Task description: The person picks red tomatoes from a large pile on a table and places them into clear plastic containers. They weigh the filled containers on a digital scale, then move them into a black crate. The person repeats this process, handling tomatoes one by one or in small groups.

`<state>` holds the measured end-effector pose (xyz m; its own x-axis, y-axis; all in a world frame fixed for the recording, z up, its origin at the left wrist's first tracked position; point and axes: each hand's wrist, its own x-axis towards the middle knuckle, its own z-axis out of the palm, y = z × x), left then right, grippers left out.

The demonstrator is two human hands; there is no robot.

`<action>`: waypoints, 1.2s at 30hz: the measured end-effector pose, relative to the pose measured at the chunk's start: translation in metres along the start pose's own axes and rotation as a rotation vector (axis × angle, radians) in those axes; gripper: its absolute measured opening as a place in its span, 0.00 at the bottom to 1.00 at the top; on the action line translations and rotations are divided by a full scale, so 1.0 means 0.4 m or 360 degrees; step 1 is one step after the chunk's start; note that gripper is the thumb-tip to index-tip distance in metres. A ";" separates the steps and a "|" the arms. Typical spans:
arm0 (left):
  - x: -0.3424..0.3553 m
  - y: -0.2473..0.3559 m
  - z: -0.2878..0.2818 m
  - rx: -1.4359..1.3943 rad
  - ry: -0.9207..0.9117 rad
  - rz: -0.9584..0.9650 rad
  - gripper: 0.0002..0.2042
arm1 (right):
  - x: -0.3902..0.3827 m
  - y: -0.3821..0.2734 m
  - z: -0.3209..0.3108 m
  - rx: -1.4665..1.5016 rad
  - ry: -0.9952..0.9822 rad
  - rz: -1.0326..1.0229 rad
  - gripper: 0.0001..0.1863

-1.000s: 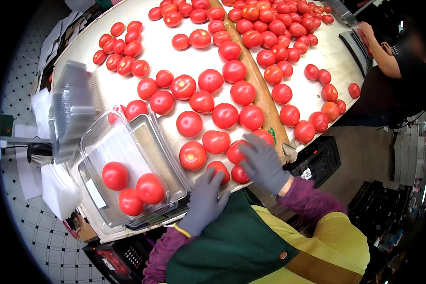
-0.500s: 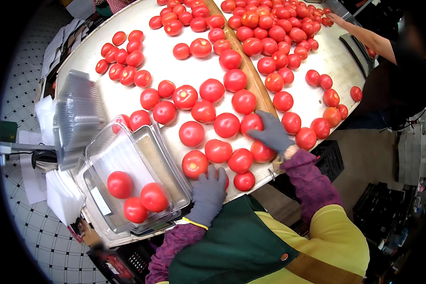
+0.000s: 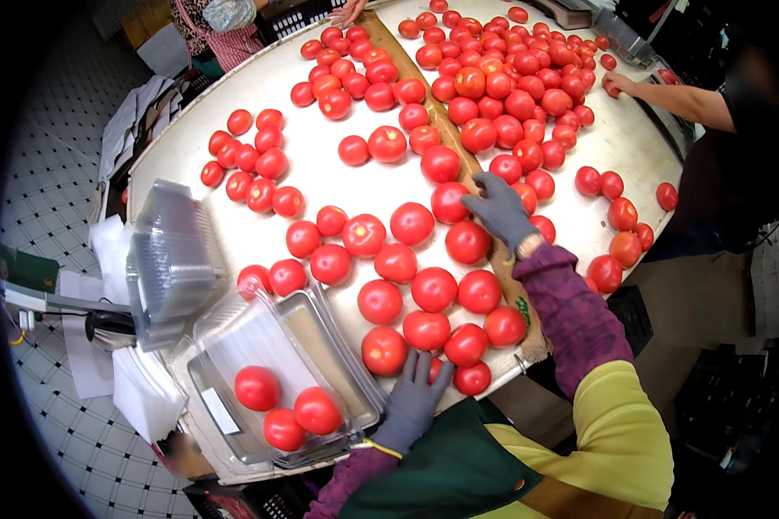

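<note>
Our left hand (image 3: 413, 400) lies flat with fingers spread at the near edge of the table (image 3: 320, 177), holding nothing — fingertips just beside a tomato (image 3: 384, 350). Our right hand (image 3: 499, 210) reaches toward the middle, open, fingers resting on another tomato (image 3: 468, 241) beside the wooden divider (image 3: 445, 130). The clear tray (image 3: 259, 381) with three tomatoes sits at the near-left edge.

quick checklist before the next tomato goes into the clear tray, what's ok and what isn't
1. Clear tray open, lid out of the way: ok.
2. Room left in the tray, only three tomatoes inside: ok.
3. Right hand on a tomato: it lies among them beside the wooden divider; a firm grasp: cannot tell.
4. Left hand free: rests at the table edge by the tray, holding nothing: ok.
5. Spare trays ready: stack of clear trays stands left of the open one: ok.
</note>
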<state>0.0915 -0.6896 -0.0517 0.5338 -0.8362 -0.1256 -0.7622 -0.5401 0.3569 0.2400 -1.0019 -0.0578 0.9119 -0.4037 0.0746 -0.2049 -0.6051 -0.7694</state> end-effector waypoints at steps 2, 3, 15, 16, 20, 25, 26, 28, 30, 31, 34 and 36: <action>0.003 0.004 -0.040 -0.0235 -0.0058 -0.0051 0.30 | 0.091 -0.019 0.042 -0.0170 0.0023 -0.0074 0.29; 0.006 0.008 -0.066 -0.0484 -0.0146 -0.0128 0.28 | 0.140 -0.011 0.083 -0.0289 0.0019 -0.0088 0.31; 0.019 -0.027 -0.382 -0.0295 0.0940 -0.0580 0.31 | -0.056 -0.327 0.127 0.1313 -0.1148 -0.0124 0.22; 0.028 -0.033 -0.388 -0.0155 0.0881 -0.0530 0.33 | -0.096 -0.367 0.115 0.1238 -0.1377 -0.0091 0.19; 0.039 -0.039 -0.383 -0.0189 0.0700 -0.0552 0.38 | -0.166 -0.366 0.170 0.1150 -0.1566 -0.0641 0.16; 0.060 -0.055 -0.373 -0.0338 0.0417 -0.0627 0.37 | -0.034 -0.354 0.149 0.0117 -0.1545 -0.0578 0.19; 0.072 -0.057 -0.373 -0.0303 0.0324 -0.0636 0.36 | 0.024 -0.332 0.160 0.0060 -0.1191 -0.0591 0.20; 0.095 -0.077 -0.361 -0.0267 0.0317 -0.0418 0.32 | 0.200 -0.238 0.220 -0.0168 -0.0409 -0.0907 0.25; 0.119 -0.100 -0.343 -0.0143 0.0269 -0.0182 0.31 | 0.396 -0.198 0.228 -0.0469 -0.0151 -0.0642 0.27; 0.128 -0.108 -0.333 -0.0019 0.0157 -0.0101 0.31 | 0.476 -0.193 0.205 -0.0625 -0.0118 -0.0488 0.30; 0.153 -0.113 -0.330 -0.0118 -0.0264 -0.0074 0.36 | 0.628 -0.148 0.181 -0.0874 -0.0016 -0.0197 0.34; 0.147 -0.132 -0.304 -0.0176 -0.0183 -0.0059 0.34 | 0.664 -0.111 0.204 -0.1008 -0.0046 -0.0147 0.34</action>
<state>0.2078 -0.6988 0.0346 0.5108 -0.8245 -0.2432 -0.6942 -0.5625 0.4491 0.5203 -1.0265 -0.0557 0.9432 -0.3172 0.0988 -0.2875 -0.9283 -0.2358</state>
